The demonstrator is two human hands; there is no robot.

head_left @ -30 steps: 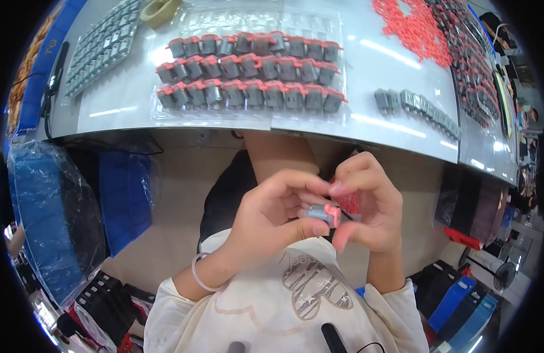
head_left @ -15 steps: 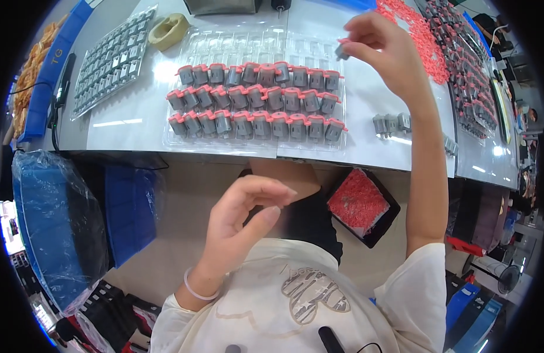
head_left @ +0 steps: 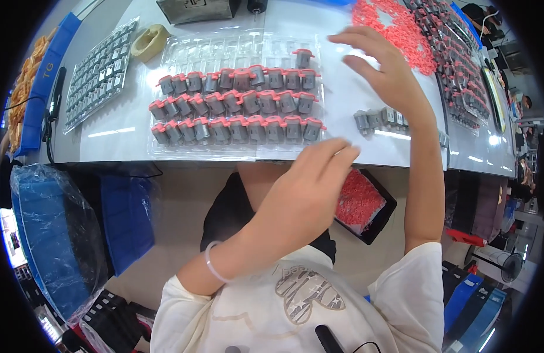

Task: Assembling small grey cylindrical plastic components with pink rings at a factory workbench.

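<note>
A clear plastic tray [head_left: 216, 50] on the table holds rows of small grey motors [head_left: 251, 101] with red caps; its far slots are bare except for a single capped motor [head_left: 303, 57] at the far right. Beside that motor my right hand [head_left: 381, 70] hovers, its thumb and fingers apart with nothing between them. My left hand [head_left: 307, 191] is over the table's front edge, right of the tray's near corner. Its fingers reach toward a few uncapped grey motors [head_left: 373, 120] and look spread and slightly blurred; no object shows in them.
Loose red caps [head_left: 395, 32] lie at the far right, beside many capped motors [head_left: 460, 76]. At left are a second tray of motors [head_left: 101, 73], a tape roll [head_left: 150, 43] and a blue bin [head_left: 42, 82]. A box of red pieces [head_left: 360, 203] sits below the table.
The capped motor from my right hand now sits in the tray's far right slot, and that hand has opened. My left hand has moved right and up toward the table edge.
</note>
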